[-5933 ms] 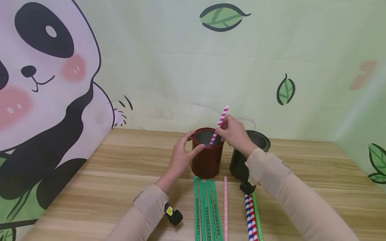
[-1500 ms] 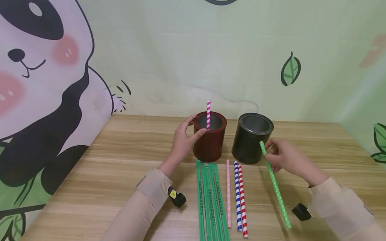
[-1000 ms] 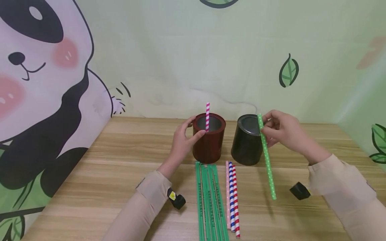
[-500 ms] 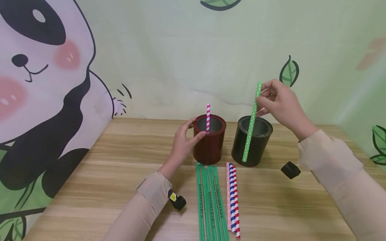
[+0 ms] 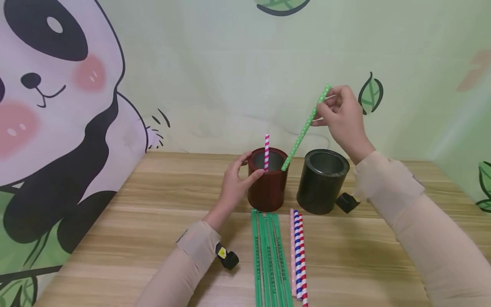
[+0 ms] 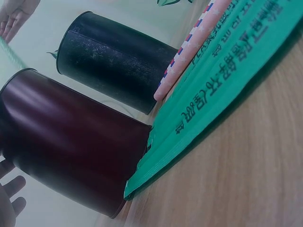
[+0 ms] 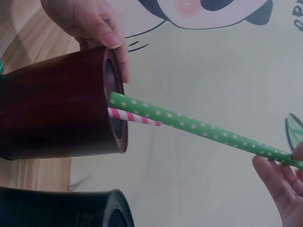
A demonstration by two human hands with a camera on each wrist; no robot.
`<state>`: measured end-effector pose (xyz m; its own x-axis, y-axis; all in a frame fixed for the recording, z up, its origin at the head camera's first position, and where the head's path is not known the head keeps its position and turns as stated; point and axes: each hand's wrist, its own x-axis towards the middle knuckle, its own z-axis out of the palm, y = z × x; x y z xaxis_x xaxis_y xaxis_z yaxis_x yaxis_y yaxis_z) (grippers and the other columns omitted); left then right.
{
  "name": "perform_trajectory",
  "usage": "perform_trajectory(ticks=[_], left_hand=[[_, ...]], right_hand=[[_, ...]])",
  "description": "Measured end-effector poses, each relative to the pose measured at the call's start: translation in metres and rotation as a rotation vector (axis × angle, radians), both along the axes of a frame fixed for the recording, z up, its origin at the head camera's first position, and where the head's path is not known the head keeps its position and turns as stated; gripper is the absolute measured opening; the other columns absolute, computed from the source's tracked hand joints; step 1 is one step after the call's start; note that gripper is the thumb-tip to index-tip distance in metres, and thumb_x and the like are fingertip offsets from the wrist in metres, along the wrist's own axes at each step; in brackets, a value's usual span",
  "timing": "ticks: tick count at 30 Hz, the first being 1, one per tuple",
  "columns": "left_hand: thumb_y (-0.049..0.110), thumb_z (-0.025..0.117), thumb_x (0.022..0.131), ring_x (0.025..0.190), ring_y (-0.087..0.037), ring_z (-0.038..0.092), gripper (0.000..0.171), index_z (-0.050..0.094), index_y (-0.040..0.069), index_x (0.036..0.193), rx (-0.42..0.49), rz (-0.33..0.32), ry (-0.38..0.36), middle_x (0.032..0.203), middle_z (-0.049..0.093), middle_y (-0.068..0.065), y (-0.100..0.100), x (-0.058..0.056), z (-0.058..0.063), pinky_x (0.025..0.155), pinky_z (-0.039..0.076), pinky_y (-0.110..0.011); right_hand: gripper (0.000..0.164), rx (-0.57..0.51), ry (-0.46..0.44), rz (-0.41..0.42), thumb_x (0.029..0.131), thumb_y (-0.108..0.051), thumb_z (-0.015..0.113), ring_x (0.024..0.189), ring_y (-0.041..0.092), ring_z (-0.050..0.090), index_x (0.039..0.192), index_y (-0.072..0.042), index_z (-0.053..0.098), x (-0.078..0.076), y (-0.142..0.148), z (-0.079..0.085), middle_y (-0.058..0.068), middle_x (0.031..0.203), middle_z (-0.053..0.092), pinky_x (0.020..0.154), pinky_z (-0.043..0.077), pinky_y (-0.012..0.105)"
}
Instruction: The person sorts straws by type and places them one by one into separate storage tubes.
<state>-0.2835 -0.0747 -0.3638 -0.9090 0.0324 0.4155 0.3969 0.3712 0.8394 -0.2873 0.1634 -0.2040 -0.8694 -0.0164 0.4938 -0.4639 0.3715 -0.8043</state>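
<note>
My left hand (image 5: 235, 184) holds the dark red canister (image 5: 266, 194) at its rim, thumb in front and fingers on the far left side. A pink-and-white striped paper straw (image 5: 267, 150) stands inside it, its top above the rim. Between thumb and fingers, my right hand (image 5: 344, 121) pinches a green straw with white dots (image 5: 305, 130) near its upper end. The green straw slants down to the left, its lower end right at the red canister's rim in the head and right wrist (image 7: 199, 126) views. A black canister (image 5: 320, 189) stands upright to the right, below my right hand.
In front of the canisters, several green paper-wrapped strips (image 5: 270, 260) lie side by side on the wooden table (image 5: 153, 213). Close to their right lie a pink dotted straw (image 5: 293, 251), a blue-striped straw (image 5: 297, 260) and a red-striped straw (image 5: 303, 260). A panda-printed wall backdrop (image 5: 215, 85) rises behind.
My right hand let go of the pink-striped straw in the red canister, picked up the green straw and carried it up and left over the black canister. The blue and red straws shifted beside the pink one.
</note>
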Motion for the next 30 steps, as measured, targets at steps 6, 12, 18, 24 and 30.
perform_trajectory(ticks=[6,12,18,24,30], left_hand=[[0.039,0.073,0.083,0.125,-0.033,0.05,0.066,0.049,0.015,0.14,0.012,-0.006,-0.011,0.136,0.056,-0.012,0.001,0.001,0.0,0.108,0.037,-0.054],[0.038,0.073,0.083,0.126,-0.033,0.05,0.066,0.049,0.015,0.14,0.007,-0.001,-0.007,0.137,0.056,-0.012,0.001,0.001,0.001,0.108,0.037,-0.054],[0.034,0.073,0.084,0.125,-0.032,0.05,0.064,0.049,0.015,0.14,0.003,0.008,-0.009,0.135,0.056,-0.011,0.001,0.0,-0.001,0.108,0.037,-0.054],[0.037,0.073,0.084,0.124,-0.029,0.051,0.065,0.049,0.014,0.14,0.001,0.011,-0.003,0.135,0.057,-0.011,0.0,0.0,-0.002,0.107,0.038,-0.054],[0.033,0.074,0.084,0.123,-0.029,0.051,0.065,0.049,0.014,0.14,0.004,0.01,0.0,0.136,0.056,-0.011,0.001,0.001,-0.001,0.107,0.038,-0.054]], right_hand=[[0.022,-0.021,-0.005,-0.017,0.096,-0.014,0.05,0.073,0.005,0.064,0.115,-0.008,0.041,-0.012,-0.011,-0.009,0.001,0.094,0.053,0.07,0.058,0.02],[0.026,0.056,-0.043,-0.025,0.096,-0.014,0.049,0.075,0.009,0.066,0.118,-0.003,0.041,-0.022,-0.022,-0.024,0.006,0.097,0.056,0.072,0.058,0.021],[0.028,0.08,-0.08,0.004,0.095,-0.012,0.047,0.075,0.015,0.068,0.12,0.0,0.041,-0.028,-0.032,-0.039,0.013,0.099,0.057,0.072,0.059,0.025],[0.029,0.122,-0.142,0.022,0.095,-0.011,0.049,0.087,0.03,0.069,0.121,0.0,0.042,-0.032,-0.04,-0.052,0.015,0.102,0.057,0.074,0.06,0.03],[0.03,0.184,-0.213,0.047,0.095,-0.01,0.05,0.087,0.028,0.067,0.122,0.0,0.041,-0.035,-0.045,-0.064,0.015,0.103,0.054,0.075,0.06,0.033]])
